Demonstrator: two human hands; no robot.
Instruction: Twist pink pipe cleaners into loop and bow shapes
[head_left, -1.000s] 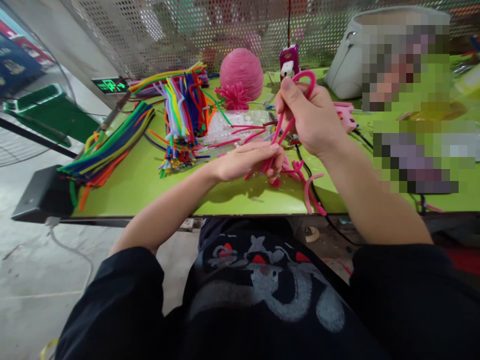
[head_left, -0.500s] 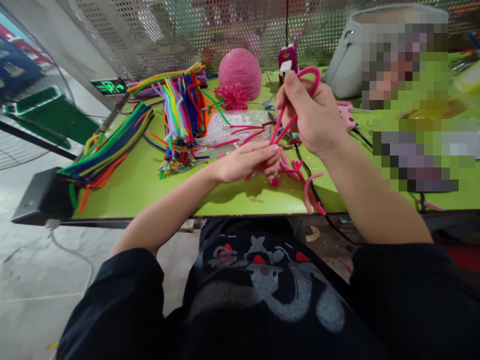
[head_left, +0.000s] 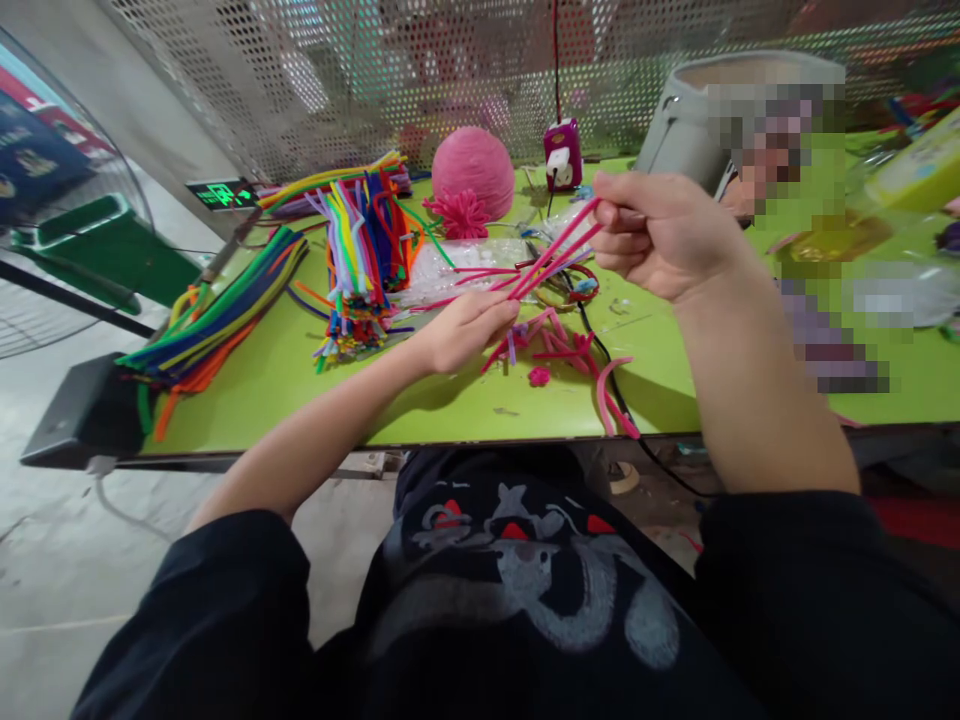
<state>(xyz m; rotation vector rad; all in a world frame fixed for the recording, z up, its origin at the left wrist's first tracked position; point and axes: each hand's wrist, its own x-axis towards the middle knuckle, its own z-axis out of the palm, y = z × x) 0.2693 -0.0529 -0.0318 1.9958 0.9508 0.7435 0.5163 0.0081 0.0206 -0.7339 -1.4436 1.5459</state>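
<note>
Two pink strands of pipe cleaner (head_left: pixel 553 257) run taut between my hands above the green table (head_left: pixel 427 415). My left hand (head_left: pixel 474 330) is closed on their lower end, low over the table. At the upper right, my right hand (head_left: pixel 654 232) grips the other end in a fist. Beneath them lie pink pipe cleaner pieces (head_left: pixel 551 338) and a small pink flower shape (head_left: pixel 538 376). Left of my left hand stands a bundle of multicoloured pipe cleaners (head_left: pixel 356 250).
Behind stand a pink ball (head_left: pixel 472 165) with a looped pink flower (head_left: pixel 459 213), a purple socket (head_left: pixel 562 160) and a grey bin (head_left: pixel 682 110). More long pipe cleaners (head_left: pixel 225 300) overhang the left edge. A black cable (head_left: pixel 600 345) crosses the table.
My right hand has moved right and slightly down, and the loop above it no longer shows. The pink strands are now stretched straight. My left hand has shifted slightly left.
</note>
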